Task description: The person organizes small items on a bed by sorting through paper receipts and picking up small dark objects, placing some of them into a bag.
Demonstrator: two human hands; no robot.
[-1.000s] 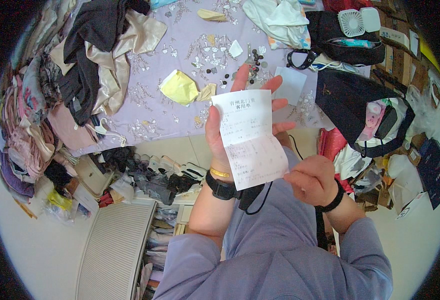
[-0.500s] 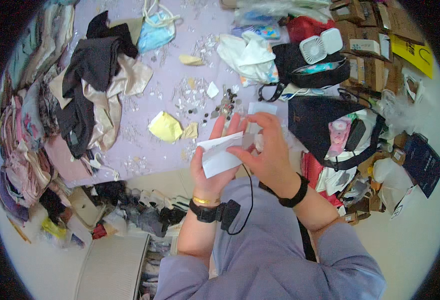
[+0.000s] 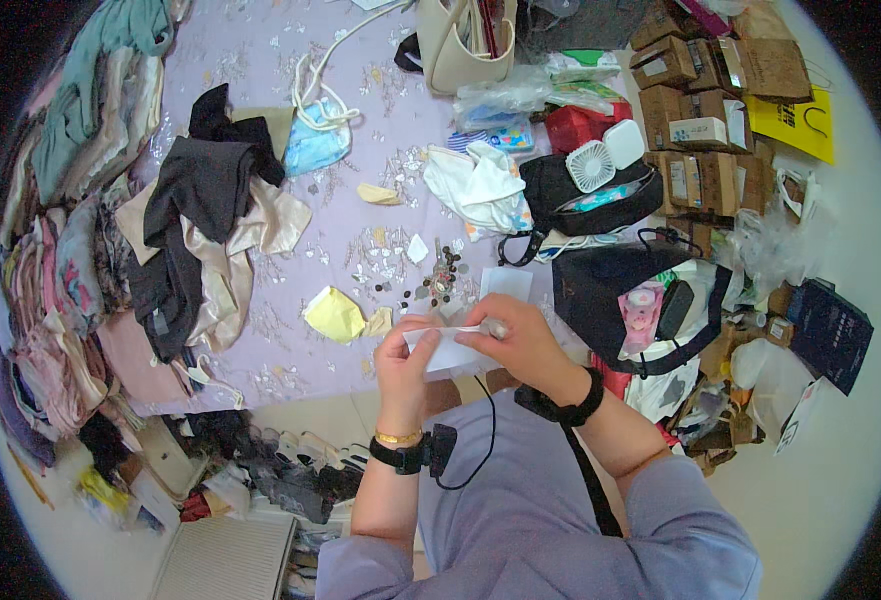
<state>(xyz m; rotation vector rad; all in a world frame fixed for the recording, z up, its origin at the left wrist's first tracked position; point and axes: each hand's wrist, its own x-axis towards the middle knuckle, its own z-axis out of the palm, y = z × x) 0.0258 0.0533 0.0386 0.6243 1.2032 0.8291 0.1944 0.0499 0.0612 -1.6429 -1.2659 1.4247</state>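
Charcoal cloth (image 3: 210,185) lies at left on the counter (image 3: 250,40), then creased yellow paper (image 3: 334,315). The left hand (image 3: 400,372) pinches 1 end of a folded white paper slip (image 3: 452,352) (its underside is hidden) near the counter's front edge; the right hand (image 3: 530,348) pinches the other. Rightward sits a black bag (image 3: 585,290). Folding seems in hand; a straight crease would call for 2 thumbs pressing evenly.

A lilac, flower-patterned table (image 3: 285,372) stands above pale floor (image 3: 790,510).
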